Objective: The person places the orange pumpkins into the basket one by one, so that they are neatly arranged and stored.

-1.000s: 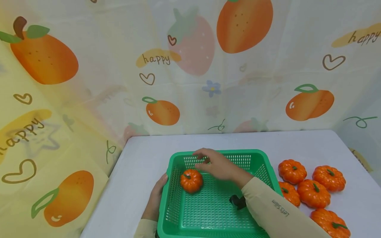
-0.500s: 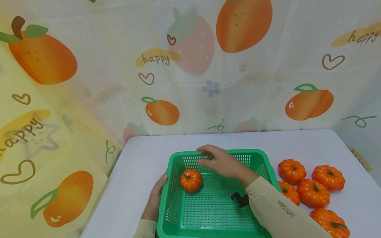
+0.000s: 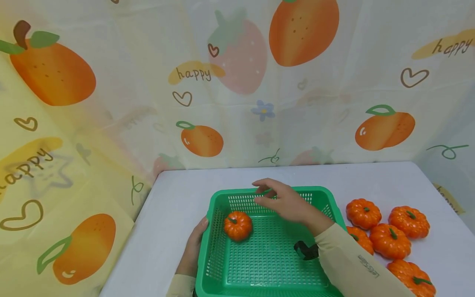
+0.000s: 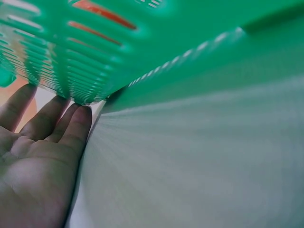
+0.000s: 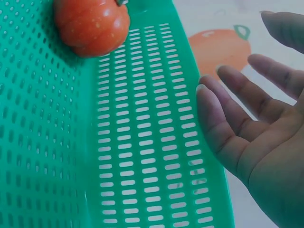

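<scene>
Right hand drawn back rightward from the toy pumpkin, fingers relaxed and spread, empty, left hand still flat against the green basket side

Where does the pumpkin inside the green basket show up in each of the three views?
Head: the pumpkin sits lower centre, in the basket's far left part.
Left wrist: only orange slivers through the wall slots at the top, probably it.
Right wrist: top left, on the basket floor by a wall.
Shared landmark: the green basket, its slotted wall in all views.
</scene>
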### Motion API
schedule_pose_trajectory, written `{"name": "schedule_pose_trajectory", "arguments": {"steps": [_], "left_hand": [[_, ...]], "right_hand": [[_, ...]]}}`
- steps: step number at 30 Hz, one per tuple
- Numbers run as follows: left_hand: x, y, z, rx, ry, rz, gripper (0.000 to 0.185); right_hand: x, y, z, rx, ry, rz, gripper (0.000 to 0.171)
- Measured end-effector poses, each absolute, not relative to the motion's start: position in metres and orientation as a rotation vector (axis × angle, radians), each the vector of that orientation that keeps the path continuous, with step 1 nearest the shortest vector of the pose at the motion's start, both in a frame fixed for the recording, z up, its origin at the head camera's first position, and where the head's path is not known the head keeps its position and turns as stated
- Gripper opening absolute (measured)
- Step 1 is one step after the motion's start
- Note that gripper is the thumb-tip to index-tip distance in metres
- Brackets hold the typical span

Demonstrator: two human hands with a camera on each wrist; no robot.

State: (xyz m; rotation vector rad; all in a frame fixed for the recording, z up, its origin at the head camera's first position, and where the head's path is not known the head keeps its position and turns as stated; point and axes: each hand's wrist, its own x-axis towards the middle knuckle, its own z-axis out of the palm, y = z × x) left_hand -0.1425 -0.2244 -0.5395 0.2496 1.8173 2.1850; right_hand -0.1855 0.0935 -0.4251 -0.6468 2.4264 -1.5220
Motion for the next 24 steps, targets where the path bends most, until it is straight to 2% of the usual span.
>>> {"name": "schedule_pose_trajectory", "arguments": {"steps": [5, 10, 24], "left_hand": [[-0.14, -0.222, -0.539, 0.119, 1.803, 2.222, 0.072], [-0.139, -0.219, -0.535, 0.1, 1.794, 2.237, 0.072], [-0.141, -0.215, -0.535, 0.198, 1.772, 2.264, 0.069]], "right_hand": [[-0.18, 0.102, -0.421, -0.631, 2.425, -1.539, 0.047], [-0.172, 0.112, -0.42, -0.637, 2.439, -1.564, 0.047], [-0.154, 0.126, -0.415, -0.666, 2.492, -1.688, 0.043]]}}
